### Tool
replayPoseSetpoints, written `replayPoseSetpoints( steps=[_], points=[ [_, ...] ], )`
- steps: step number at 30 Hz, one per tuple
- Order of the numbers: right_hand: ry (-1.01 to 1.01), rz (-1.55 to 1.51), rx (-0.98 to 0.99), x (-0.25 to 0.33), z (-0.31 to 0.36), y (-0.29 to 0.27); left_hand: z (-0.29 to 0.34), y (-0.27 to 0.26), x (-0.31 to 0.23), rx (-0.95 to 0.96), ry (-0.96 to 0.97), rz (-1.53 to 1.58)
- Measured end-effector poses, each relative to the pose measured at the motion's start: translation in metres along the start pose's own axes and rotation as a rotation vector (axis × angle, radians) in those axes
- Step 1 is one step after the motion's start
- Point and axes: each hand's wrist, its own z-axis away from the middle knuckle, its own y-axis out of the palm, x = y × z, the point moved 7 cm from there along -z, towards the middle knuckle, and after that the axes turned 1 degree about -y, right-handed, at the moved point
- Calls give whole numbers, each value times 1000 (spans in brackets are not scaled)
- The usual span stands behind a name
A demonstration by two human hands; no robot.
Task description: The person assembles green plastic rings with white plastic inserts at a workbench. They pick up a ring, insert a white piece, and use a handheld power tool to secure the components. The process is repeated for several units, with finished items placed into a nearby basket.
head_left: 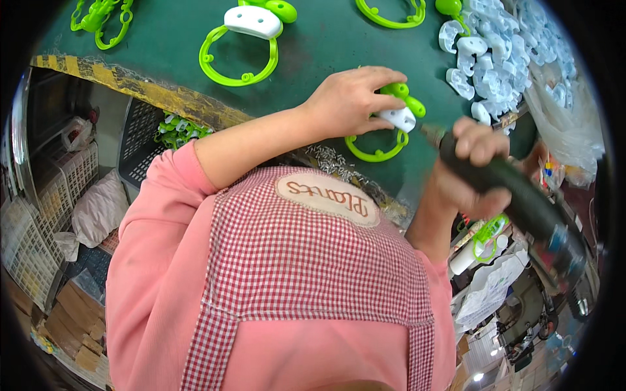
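My left hand [352, 104] grips a bright green plastic ring part [378, 156] with a white curved piece [399, 118] fitted at its upper side. Rounded green lobes [412, 103] stick out beyond the fingers, and part of the piece is hidden under them. In my right hand [479, 163] is a dark power screwdriver [521, 202], its tip pointing left toward the white piece with a small gap between. Both hand and tool are slightly blurred. Small metal screws [329, 161] lie in a heap at the near table edge, beneath the ring.
The green tabletop [313, 49] carries another ring with a white piece [253, 23] and more green rings [394, 23]. Many pale blue-white plastic pieces [495, 65] are piled at the right, beside a clear plastic bag [567, 124]. A dark crate [137, 143] holds green parts below left.
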Motion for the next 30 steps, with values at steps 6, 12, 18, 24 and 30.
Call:
replayPoseSetpoints(
  steps=[6, 12, 18, 24, 30],
  points=[
    [354, 222, -41, -17, 91, 36, 11, -24, -21, -38, 3, -71],
    [229, 56, -14, 12, 67, 42, 52, -12, -44, 285, -14, 108],
    [135, -110, -21, 27, 52, 45, 47, -15, -51, 274, 98, 79],
    [111, -165, -7, 21, 35, 62, 48, -32, -28, 233, -107, 309],
    [26, 31, 41, 15, 16, 61, 6, -173, 33, -31, 2, -515]
  ],
)
